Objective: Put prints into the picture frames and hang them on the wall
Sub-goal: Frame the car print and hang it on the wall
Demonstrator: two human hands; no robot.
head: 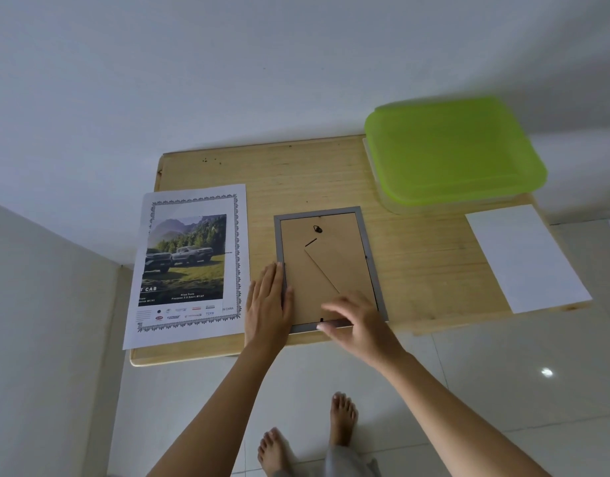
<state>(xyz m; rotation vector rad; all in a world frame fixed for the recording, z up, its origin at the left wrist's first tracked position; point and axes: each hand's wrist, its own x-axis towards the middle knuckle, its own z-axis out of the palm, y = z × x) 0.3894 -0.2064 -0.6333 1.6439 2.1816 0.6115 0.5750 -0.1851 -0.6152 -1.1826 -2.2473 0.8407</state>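
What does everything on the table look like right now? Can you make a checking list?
Surface: wooden table, dark specks near the far edge.
Job's things: grey picture frame lying face down, backing board in; truck print left of it, overhanging the table edge.
Clutter: green-lidded plastic box at the far right; blank white sheet.
Grips: left hand flat on the frame's left edge; right hand fingers at its near edge.
Cables: nothing seen.
Surroundings: white wall, tiled floor, bare feet.

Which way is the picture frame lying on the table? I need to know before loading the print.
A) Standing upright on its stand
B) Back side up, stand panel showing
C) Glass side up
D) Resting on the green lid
B: the picture frame lies flat on the table, its brown backing board and folded stand facing up, both hands on it.
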